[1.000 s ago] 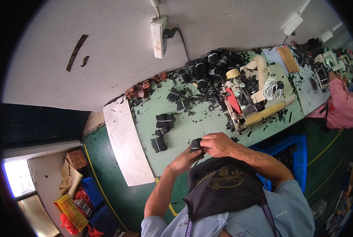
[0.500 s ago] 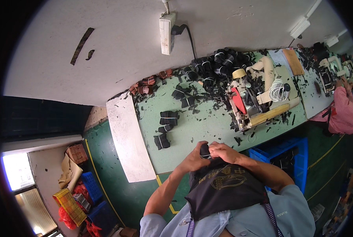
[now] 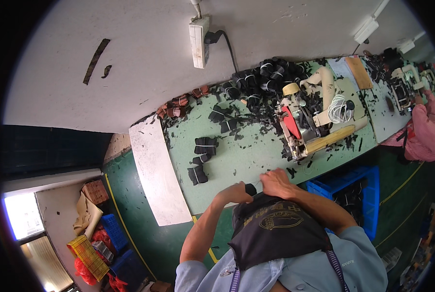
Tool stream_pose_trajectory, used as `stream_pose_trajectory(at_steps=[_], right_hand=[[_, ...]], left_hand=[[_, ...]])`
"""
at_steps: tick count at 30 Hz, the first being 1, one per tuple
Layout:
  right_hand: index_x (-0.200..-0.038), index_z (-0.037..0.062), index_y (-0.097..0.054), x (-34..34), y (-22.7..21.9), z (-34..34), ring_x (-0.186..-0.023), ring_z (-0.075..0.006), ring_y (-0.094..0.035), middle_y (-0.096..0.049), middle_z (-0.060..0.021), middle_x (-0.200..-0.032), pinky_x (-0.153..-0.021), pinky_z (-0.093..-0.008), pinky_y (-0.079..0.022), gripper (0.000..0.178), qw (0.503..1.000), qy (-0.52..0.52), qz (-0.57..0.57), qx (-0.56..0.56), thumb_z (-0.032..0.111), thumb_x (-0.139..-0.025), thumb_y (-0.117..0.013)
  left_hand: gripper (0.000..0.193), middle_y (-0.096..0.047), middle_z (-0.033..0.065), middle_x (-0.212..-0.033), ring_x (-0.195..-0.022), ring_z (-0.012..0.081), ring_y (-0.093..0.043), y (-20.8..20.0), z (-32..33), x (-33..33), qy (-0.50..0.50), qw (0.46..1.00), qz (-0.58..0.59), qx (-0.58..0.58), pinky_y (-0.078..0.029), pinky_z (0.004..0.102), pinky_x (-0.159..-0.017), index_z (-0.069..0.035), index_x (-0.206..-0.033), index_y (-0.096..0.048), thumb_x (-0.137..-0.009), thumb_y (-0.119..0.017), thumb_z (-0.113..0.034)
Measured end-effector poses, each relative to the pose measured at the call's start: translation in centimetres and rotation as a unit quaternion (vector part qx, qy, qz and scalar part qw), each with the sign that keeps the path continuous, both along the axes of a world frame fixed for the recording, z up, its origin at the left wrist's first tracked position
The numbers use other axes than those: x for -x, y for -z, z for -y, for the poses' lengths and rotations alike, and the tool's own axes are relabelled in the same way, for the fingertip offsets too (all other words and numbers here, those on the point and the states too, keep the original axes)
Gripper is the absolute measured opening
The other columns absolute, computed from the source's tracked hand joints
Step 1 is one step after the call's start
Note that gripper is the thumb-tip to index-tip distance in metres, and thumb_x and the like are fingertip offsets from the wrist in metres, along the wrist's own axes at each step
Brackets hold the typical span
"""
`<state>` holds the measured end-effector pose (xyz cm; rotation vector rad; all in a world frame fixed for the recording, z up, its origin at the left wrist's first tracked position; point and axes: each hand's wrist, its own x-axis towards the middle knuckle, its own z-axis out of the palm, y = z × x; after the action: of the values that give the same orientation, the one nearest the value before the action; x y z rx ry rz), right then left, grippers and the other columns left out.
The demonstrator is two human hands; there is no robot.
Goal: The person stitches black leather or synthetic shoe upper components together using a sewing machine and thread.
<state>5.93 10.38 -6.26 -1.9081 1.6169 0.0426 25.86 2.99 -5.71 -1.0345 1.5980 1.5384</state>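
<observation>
My left hand [image 3: 233, 194] is closed around a small bundle of black strips [image 3: 250, 189] just off the table's front edge, in front of my dark apron [image 3: 256, 231]. A short way to the right, my right hand [image 3: 277, 183] is closed with its fingers bent; whatever they pinch is too small to make out. Ahead on the green table [image 3: 242, 158] lie a banded black bundle [image 3: 206, 145], a smaller one [image 3: 201, 158] and another [image 3: 197, 175]. Farther back sit two loose-looking black bundles [image 3: 219, 114].
A machine [image 3: 307, 117] with a red plate and coiled white cord stands right. Banded black bundles [image 3: 271, 73] pile along the wall beside reddish-brown ones [image 3: 177, 104]. A white board [image 3: 160, 170] covers the left end. Below right is a blue crate [image 3: 372, 204]; a person in pink [image 3: 424, 131] works beyond.
My hands have moved apart: the right has drawn off the black bundle toward the right and forward, while the left keeps it and has shifted slightly left. The view has tilted a little.
</observation>
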Motion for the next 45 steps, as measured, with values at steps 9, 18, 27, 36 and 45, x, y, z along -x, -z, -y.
stream_pose_trajectory(at_steps=[9, 18, 27, 36, 45], right_hand=[[-0.093, 0.0072, -0.07, 3.2, 2.7, -0.3, -0.091, -0.0309, -0.062, -0.067, -0.01, -0.096, -0.084, -0.0449, -0.049, 0.017, 0.99, 0.055, -0.117, 0.049, 0.022, -0.087, -0.065], [-0.15, 0.0061, -0.034, -1.3, -2.5, 2.7, -0.125, -0.03, -0.053, -0.056, -0.0236, -0.13, -0.102, -0.0386, -0.044, 0.087, 0.812, 0.297, 0.436, -0.25, 0.037, -0.081, -0.078], [-0.138, 0.0022, -0.048, -3.4, -0.9, 2.8, -0.114, -0.0301, -0.057, -0.058, -0.0222, -0.123, -0.097, -0.0391, -0.046, 0.08, 0.754, 0.41, 0.458, -0.232, 0.031, -0.071, -0.082], [-0.13, -0.0067, -0.051, -4.6, 0.8, 3.7, -0.108, -0.0426, -0.062, -0.062, -0.029, -0.115, -0.092, -0.045, -0.05, 0.082, 0.91, 0.349, 0.212, -0.073, 0.046, -0.075, -0.079], [-0.134, 0.0, -0.045, -2.6, -0.7, 3.0, -0.098, -0.0234, -0.066, -0.065, -0.0188, -0.112, -0.085, -0.0345, -0.054, 0.058, 0.864, 0.306, 0.374, -0.14, 0.021, -0.088, -0.072]], left_hand=[[0.039, -0.059, 0.0076, -0.103, -0.087, 0.0154, -0.056, 0.6, -1.7, -0.4, -0.471, 0.815, -0.25, -0.226, -0.046, 0.0312, -0.08, 0.002, -0.116, -0.053, -0.08, -0.063, -0.009], [0.087, -0.059, 0.0076, -0.102, -0.084, 0.0139, -0.056, 0.6, -3.0, 1.6, -0.449, 0.868, -0.212, 0.006, -0.047, 0.0285, -0.07, -0.001, -0.154, -0.022, -0.081, -0.066, -0.015], [0.085, -0.062, 0.0077, -0.105, -0.08, 0.0145, -0.059, 2.6, -3.0, 1.7, -0.448, 0.861, -0.241, 0.005, -0.049, 0.0291, -0.066, -0.002, -0.152, -0.029, -0.081, -0.072, -0.019], [0.059, -0.068, 0.0207, -0.109, -0.102, 0.0325, -0.068, 3.4, -5.5, 3.7, -0.507, 0.793, -0.171, 0.292, -0.054, 0.0433, -0.079, 0.0, -0.13, -0.047, -0.083, -0.076, -0.02], [0.036, -0.067, 0.0123, -0.106, -0.098, 0.0222, -0.069, 1.5, -4.1, 0.2, -0.655, 0.707, -0.267, 0.013, -0.062, 0.037, -0.083, 0.001, -0.115, -0.052, -0.085, -0.074, 0.0]])
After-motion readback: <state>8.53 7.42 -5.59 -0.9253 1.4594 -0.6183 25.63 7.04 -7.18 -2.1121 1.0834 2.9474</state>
